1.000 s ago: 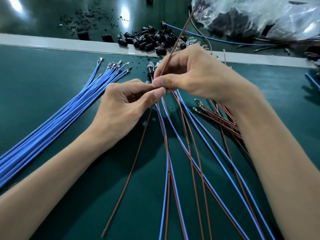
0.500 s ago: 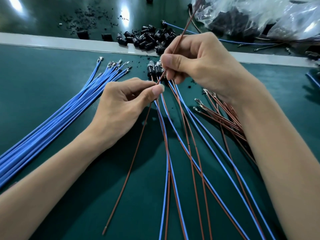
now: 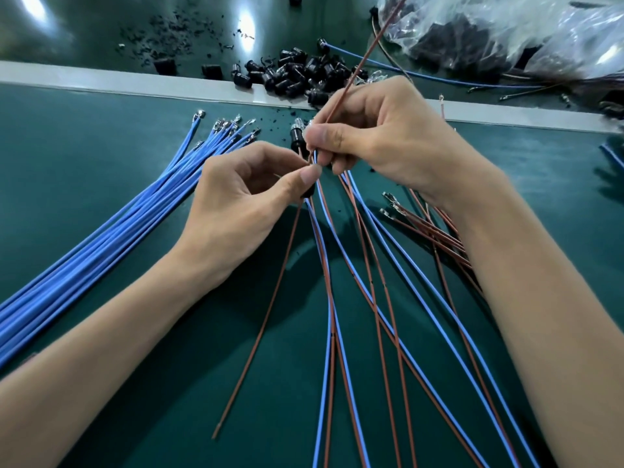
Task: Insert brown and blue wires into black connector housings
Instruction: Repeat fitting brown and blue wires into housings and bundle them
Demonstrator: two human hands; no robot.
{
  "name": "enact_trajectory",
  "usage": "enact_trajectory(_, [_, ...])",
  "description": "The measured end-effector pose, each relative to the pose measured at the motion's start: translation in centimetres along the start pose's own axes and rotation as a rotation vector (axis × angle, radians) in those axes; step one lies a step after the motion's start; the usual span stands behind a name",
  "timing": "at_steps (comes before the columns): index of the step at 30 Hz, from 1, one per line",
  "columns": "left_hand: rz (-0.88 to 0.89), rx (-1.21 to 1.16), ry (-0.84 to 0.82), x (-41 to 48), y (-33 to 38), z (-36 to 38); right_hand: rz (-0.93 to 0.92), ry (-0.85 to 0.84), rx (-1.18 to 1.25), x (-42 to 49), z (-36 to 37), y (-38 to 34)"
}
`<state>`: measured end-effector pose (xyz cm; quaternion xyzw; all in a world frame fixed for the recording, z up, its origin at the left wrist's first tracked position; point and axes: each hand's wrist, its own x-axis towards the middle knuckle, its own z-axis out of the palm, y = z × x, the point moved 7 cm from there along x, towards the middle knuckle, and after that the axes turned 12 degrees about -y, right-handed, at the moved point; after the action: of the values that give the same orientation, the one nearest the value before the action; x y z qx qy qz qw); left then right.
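Matte teal-green desk (image 3: 67,146), pale grey strip (image 3: 67,72) running across it, glossier dark green surface (image 3: 101,21) beyond, bright overhead-light glare (image 3: 245,20) mirrored there

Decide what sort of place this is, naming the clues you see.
Probably a wire-harness assembly bench: a bundle of blue wires with metal terminals, a heap of black connector housings, and a green mat.
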<state>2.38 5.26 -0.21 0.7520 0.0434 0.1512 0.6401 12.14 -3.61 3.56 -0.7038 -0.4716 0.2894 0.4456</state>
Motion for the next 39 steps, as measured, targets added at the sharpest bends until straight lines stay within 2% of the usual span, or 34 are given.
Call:
enact_trajectory(7, [0.027,-0.031,-0.04,0.0,0.2,0.2,0.051,-0.078,-0.005,0.0,0.8,0.3])
enact_trajectory(12, [0.018,-0.122,0.002,0.2,0.0,-0.3,0.061,-0.078,0.035,-0.1,0.9,0.2])
enact_trajectory(21, [0.016,-0.316,0.052,0.4,-0.5,-1.1,0.048,0.004,0.03,0.0,0.3,0.1])
enact_trajectory(33, [0.04,-0.215,0.014,0.2,0.0,-0.5,0.009,0.011,0.027,0.0,0.3,-0.1])
enact_trajectory(39, [-0.013,-0.161,0.038,0.2,-0.5,-0.6,-0.013,0.054,0.14,-0.1,-0.1,-0.4])
